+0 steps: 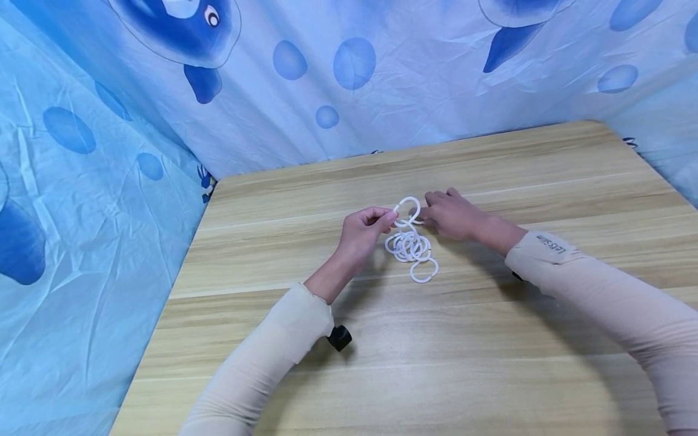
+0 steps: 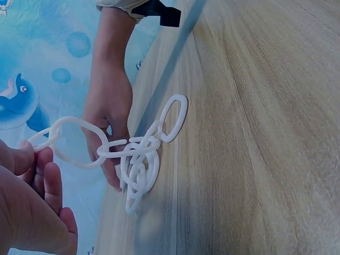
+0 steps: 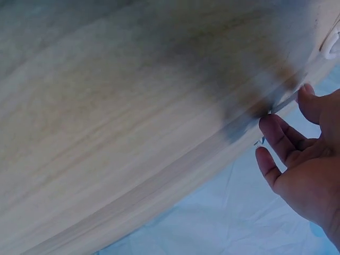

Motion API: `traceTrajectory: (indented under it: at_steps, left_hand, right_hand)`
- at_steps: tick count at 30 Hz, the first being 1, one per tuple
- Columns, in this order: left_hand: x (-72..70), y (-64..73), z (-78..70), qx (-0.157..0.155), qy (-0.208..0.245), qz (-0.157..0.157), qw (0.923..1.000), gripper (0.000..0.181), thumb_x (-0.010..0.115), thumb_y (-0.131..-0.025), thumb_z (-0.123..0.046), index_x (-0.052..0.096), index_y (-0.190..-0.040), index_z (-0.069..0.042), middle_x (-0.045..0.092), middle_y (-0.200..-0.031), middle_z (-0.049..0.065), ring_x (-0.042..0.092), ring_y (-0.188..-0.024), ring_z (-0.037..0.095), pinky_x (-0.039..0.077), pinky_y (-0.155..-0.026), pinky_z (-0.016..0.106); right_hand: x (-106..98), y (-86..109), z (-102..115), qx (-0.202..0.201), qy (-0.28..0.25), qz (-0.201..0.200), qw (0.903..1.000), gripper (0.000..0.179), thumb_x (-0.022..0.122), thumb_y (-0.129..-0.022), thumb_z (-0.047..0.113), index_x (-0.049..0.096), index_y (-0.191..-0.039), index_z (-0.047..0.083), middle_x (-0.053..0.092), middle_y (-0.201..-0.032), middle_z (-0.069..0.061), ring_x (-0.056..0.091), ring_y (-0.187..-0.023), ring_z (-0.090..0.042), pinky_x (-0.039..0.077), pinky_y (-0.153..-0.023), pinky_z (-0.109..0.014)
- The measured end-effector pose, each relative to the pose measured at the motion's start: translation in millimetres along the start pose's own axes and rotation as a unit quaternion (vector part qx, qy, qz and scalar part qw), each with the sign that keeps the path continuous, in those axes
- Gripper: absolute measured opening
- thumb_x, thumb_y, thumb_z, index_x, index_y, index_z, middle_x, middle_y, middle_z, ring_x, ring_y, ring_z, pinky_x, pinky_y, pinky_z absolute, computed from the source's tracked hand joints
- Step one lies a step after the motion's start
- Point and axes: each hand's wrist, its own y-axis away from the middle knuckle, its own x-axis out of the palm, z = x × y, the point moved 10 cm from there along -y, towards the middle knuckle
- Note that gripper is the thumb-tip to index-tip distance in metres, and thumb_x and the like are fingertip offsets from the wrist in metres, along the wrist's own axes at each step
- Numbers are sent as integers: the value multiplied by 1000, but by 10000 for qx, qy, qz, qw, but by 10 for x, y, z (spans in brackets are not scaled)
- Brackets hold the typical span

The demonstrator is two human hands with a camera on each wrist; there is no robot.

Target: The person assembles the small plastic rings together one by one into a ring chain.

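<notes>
A chain of white plastic C-shaped rings (image 1: 411, 247) lies bunched on the wooden table, several links overlapping. My left hand (image 1: 366, 229) pinches an end ring (image 1: 418, 209) between thumb and forefinger, raised above the pile. The left wrist view shows this link joined to a larger ring (image 2: 79, 164), which leads down into the heap. Across from it, my right hand (image 1: 452, 217) is low over the table, fingers spread, fingertips right at the far side of the links. In the right wrist view the thumb and fingers of the right hand (image 3: 308, 159) stand apart, loosely bent.
The wooden table (image 1: 436, 363) spreads around the rings on all sides. A blue sheet (image 1: 305, 115) with whale and bubble prints hangs behind and to the left. A black wrist device (image 1: 339, 338) juts from under the left sleeve.
</notes>
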Motion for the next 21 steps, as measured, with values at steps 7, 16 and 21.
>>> traceTrajectory:
  at_steps: [7, 16, 21]
  left_hand:
    - [0, 1, -2, 1, 29, 14, 10000, 19, 68, -91, -17, 71, -98, 0, 67, -82, 1, 58, -76, 12, 45, -96, 50]
    - [-5, 0, 7, -13, 18, 45, 10000, 19, 68, -91, -18, 71, -98, -1, 68, -85, 7, 58, -77, 14, 45, -96, 48]
    - [-11, 2, -1, 7, 17, 65, 10000, 19, 67, -91, -18, 71, -99, 0, 69, -84, 5, 60, -81, 19, 50, -86, 32]
  right_hand:
    - [-110, -8, 21, -153, 418, -353, 9984, 19, 61, -86, 2, 69, -103, 7, 56, -77, -9, 57, -74, -29, 41, -76, -45]
    - [-306, -15, -47, 111, 462, -939, 9944, 9, 57, -87, 1, 65, -92, 4, 69, -80, -11, 64, -75, -29, 43, -76, -43]
    - [-492, 26, -65, 218, 102, -1462, 9890, 10, 56, -88, 2, 66, -91, 3, 68, -76, -10, 62, -70, -28, 43, -72, -45]
